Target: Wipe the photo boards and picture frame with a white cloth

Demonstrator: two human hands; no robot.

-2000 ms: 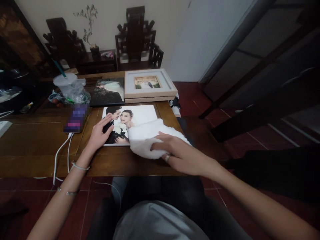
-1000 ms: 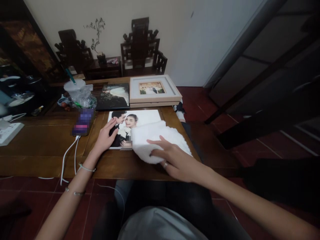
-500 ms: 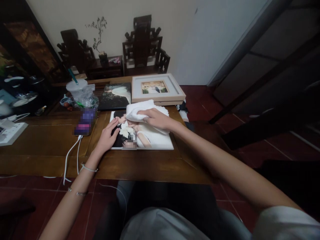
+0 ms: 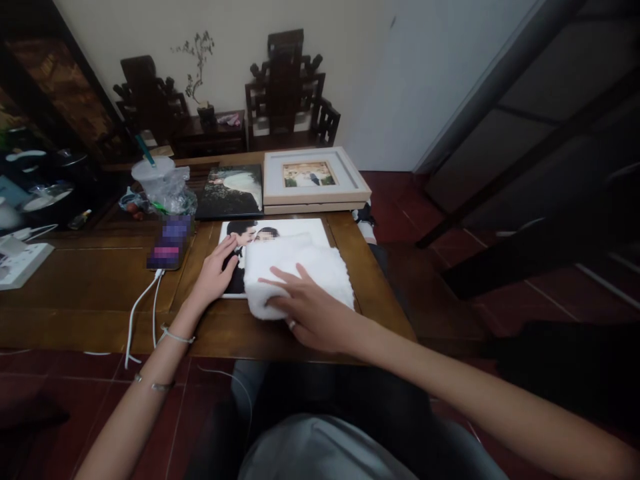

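Gripping a white cloth, the right hand has its fingers fanned over the top, and the near fold looks pinched against the thumb, though that is partly tucked from sight. And here's the left hand, flat and loosely spread, fingertips on the near-left part of a photo board, nothing grasped there!

Now, how does this stuff handle? The cloth looks fluffy and thick, so I'd call it light, soft and floppy, easy to bunch; the folded edge right under the right hand seems the best place for a hold. The board is another matter: stiff and thin, by my guess fairly light, its shiny face probably slippery and easy to scratch or smudge. Take that one by its side edges, I'd say.

And the positions: the cloth lies directly beneath the right hand and reaches out beyond its fingers, draped over the board's right part and past its near edge onto the worktop. The board itself runs from under the left hand's fingers across to beneath the cloth. Off to the left hand's left sits a phone; farther out, beyond both hands, a framed picture.
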